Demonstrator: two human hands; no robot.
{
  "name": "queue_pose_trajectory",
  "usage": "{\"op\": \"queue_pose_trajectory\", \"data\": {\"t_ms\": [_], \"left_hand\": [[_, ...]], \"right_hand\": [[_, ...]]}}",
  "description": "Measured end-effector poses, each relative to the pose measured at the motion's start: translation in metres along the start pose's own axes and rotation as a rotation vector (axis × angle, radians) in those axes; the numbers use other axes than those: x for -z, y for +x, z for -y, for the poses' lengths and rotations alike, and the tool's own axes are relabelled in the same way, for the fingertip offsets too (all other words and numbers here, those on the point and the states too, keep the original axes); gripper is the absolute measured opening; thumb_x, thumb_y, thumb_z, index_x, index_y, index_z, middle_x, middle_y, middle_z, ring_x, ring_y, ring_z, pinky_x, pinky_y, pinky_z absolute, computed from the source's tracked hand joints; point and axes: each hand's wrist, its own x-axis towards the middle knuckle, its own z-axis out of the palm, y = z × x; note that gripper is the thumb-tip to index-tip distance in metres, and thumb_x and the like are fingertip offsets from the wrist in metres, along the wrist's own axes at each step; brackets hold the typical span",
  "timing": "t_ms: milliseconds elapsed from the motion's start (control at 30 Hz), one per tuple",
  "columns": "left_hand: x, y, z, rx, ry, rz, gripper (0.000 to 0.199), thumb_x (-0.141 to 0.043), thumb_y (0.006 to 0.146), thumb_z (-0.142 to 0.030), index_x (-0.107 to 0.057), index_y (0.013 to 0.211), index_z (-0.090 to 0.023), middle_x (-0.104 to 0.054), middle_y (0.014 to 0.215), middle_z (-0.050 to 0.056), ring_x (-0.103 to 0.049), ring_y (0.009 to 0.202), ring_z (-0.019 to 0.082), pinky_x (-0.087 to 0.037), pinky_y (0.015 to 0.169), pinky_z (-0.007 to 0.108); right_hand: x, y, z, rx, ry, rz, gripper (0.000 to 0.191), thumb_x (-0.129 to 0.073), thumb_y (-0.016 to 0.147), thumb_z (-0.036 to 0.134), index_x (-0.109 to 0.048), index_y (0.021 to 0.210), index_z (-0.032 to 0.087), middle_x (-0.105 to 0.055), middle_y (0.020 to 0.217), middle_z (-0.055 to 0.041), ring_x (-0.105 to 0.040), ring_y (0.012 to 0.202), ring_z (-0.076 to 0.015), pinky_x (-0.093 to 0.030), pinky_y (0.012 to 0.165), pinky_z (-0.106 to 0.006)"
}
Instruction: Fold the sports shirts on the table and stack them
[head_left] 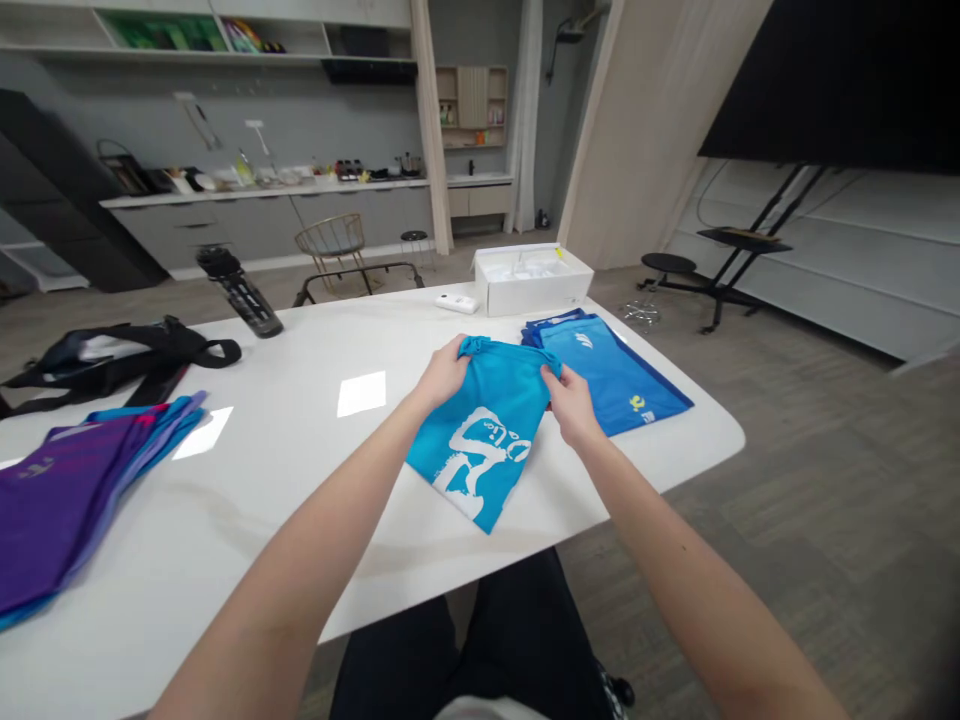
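Note:
Both my hands hold a turquoise shirt [499,395] with white printed lettering, folded into a narrow shape. My left hand [448,372] pinches its upper left corner, where the cloth bunches up. At the upper right corner, my right hand [571,402] grips the edge between thumb and fingers. The shirt's lower end hangs toward the near edge of the white table [300,440]; whether it touches the surface I cannot tell. Just beyond my right hand lies a stack of folded blue shirts [611,375], partly hidden by the hand and the turquoise cloth.
Purple and blue garments [67,490] are piled at the table's left. A black bag [127,355] and a dark bottle [244,297] are behind them. Toward the far edge stand an open white box [534,285] and a small white device [457,302]. A stool [667,264] is at the right.

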Motion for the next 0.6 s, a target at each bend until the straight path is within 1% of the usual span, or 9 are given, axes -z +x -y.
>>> {"op": "queue_pose_trajectory", "data": {"t_ms": [100, 200, 267, 333, 433, 500, 533, 600], "left_hand": [[-0.031, 0.007, -0.032, -0.027, -0.079, 0.071, 0.026, -0.049, 0.091, -0.021, -0.064, 0.112, -0.024, -0.071, 0.102, 0.005, -0.064, 0.103, 0.027, -0.048, 0.101, 0.047], [-0.066, 0.017, -0.060, 0.007, -0.306, 0.166, 0.025, -0.050, 0.094, -0.027, -0.063, 0.115, -0.023, -0.070, 0.110, 0.006, -0.064, 0.108, 0.027, -0.047, 0.105, 0.049], [-0.091, 0.024, -0.078, 0.070, -0.516, 0.253, 0.027, -0.052, 0.095, -0.031, -0.061, 0.119, -0.023, -0.070, 0.116, 0.006, -0.064, 0.111, 0.026, -0.048, 0.106, 0.049], [-0.117, 0.030, -0.095, 0.164, -0.702, 0.342, 0.032, -0.056, 0.094, -0.034, -0.059, 0.124, -0.025, -0.069, 0.122, 0.006, -0.064, 0.113, 0.026, -0.050, 0.105, 0.049], [-0.152, 0.037, -0.115, 0.324, -0.860, 0.440, 0.039, -0.063, 0.092, -0.042, -0.057, 0.129, -0.030, -0.069, 0.123, 0.006, -0.067, 0.110, 0.027, -0.053, 0.101, 0.051], [-0.172, 0.043, -0.123, 0.399, -0.910, 0.446, 0.040, -0.064, 0.092, -0.044, -0.056, 0.130, -0.032, -0.070, 0.121, 0.006, -0.068, 0.108, 0.028, -0.055, 0.098, 0.052], [-0.181, 0.048, -0.125, 0.422, -0.928, 0.427, 0.040, -0.063, 0.093, -0.045, -0.055, 0.130, -0.032, -0.070, 0.121, 0.006, -0.069, 0.108, 0.028, -0.055, 0.098, 0.053], [-0.196, 0.059, -0.125, 0.441, -0.962, 0.352, 0.038, -0.062, 0.094, -0.042, -0.055, 0.129, -0.031, -0.070, 0.120, 0.006, -0.069, 0.109, 0.028, -0.055, 0.098, 0.053]], "right_hand": [[0.049, 0.000, 0.007, 0.107, -0.091, -0.092, 0.039, -0.066, 0.082, 0.060, -0.066, 0.086, 0.021, -0.060, 0.063, 0.0019, -0.052, 0.056, -0.0156, -0.046, 0.051, -0.027], [0.100, 0.005, 0.013, 0.214, -0.176, -0.187, 0.040, -0.063, 0.086, 0.059, -0.070, 0.092, 0.021, -0.070, 0.079, -0.0024, -0.062, 0.074, -0.0206, -0.053, 0.066, -0.032], [0.134, 0.011, 0.018, 0.242, -0.196, -0.229, 0.040, -0.063, 0.087, 0.057, -0.072, 0.098, 0.020, -0.073, 0.090, -0.0043, -0.064, 0.083, -0.0228, -0.054, 0.075, -0.035], [0.167, 0.019, 0.024, 0.244, -0.210, -0.248, 0.040, -0.064, 0.087, 0.055, -0.073, 0.104, 0.020, -0.074, 0.097, -0.0049, -0.065, 0.089, -0.0238, -0.054, 0.082, -0.038], [0.210, 0.038, 0.030, 0.248, -0.270, -0.254, 0.040, -0.066, 0.086, 0.054, -0.073, 0.107, 0.020, -0.074, 0.099, -0.0045, -0.066, 0.092, -0.0241, -0.053, 0.088, -0.041], [0.231, 0.056, 0.033, 0.265, -0.334, -0.245, 0.039, -0.066, 0.086, 0.053, -0.074, 0.104, 0.020, -0.073, 0.097, -0.0040, -0.065, 0.091, -0.0239, -0.052, 0.091, -0.043], [0.239, 0.067, 0.033, 0.284, -0.366, -0.241, 0.038, -0.065, 0.086, 0.053, -0.074, 0.103, 0.019, -0.073, 0.095, -0.0037, -0.065, 0.090, -0.0238, -0.052, 0.092, -0.044], [0.249, 0.093, 0.032, 0.330, -0.427, -0.224, 0.037, -0.065, 0.087, 0.052, -0.073, 0.101, 0.019, -0.072, 0.092, -0.0030, -0.064, 0.089, -0.0235, -0.052, 0.092, -0.044]]}}
